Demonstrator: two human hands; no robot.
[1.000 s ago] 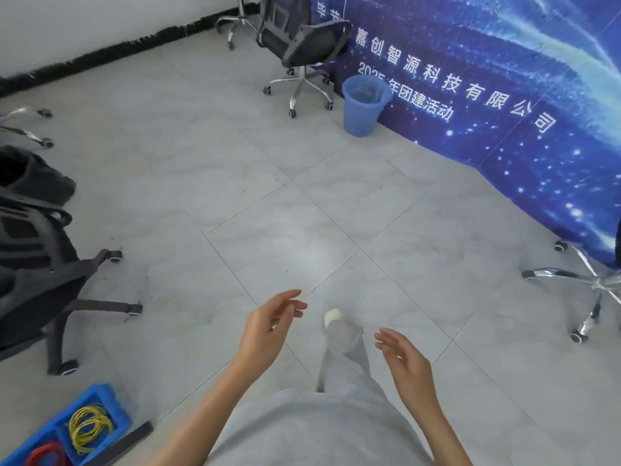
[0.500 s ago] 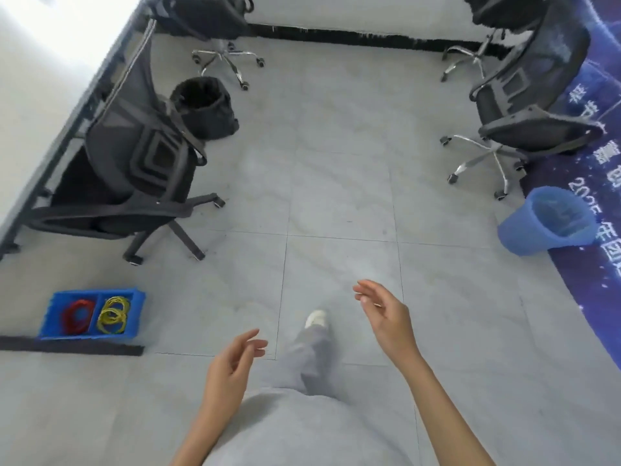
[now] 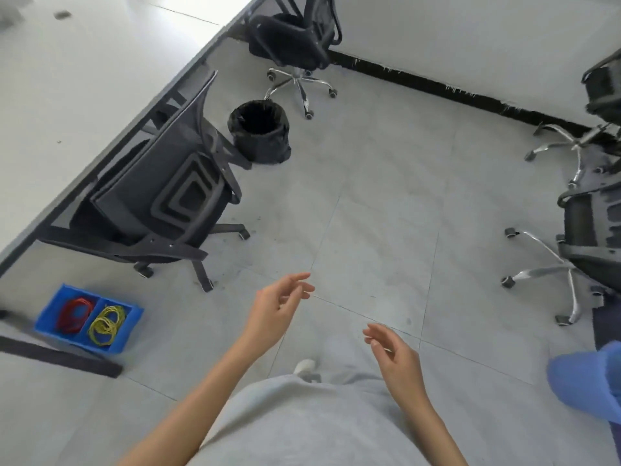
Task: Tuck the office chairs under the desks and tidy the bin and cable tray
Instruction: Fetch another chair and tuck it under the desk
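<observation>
Both hands are out in front of the body and holding nothing. The left hand (image 3: 277,309) is raised a bit further forward, fingers loosely spread and curled, thumb side up. The right hand (image 3: 395,356) sits lower and closer in, palm turned inward, fingers relaxed and parted. Neither one is touching anything, they just hang over the grey tile floor (image 3: 376,210), well apart from every chair.

Off to the left, the nearest office chair (image 3: 161,203) is pushed in against the edge of the white counter (image 3: 67,95), with its backrest facing out and its black base legs sticking out onto the floor. Just beside it, further along the counter, stands the black bin (image 3: 258,131) with a black liner, upright and out in the open. Past that, a second office chair (image 3: 295,45) on a chrome base is by the far end of the counter, near the wall.

Down at the lower left the blue cable tray (image 3: 89,319) lies on the floor: red cables in its left compartment, yellow ones in the right. A dark bar (image 3: 60,356) runs along the floor just in front of it.

On the right side two more chairs (image 3: 584,230) with chrome bases stand out in the open, partly cut off by the frame. A blue bin (image 3: 584,385) pokes in at the right edge, blurry.
</observation>
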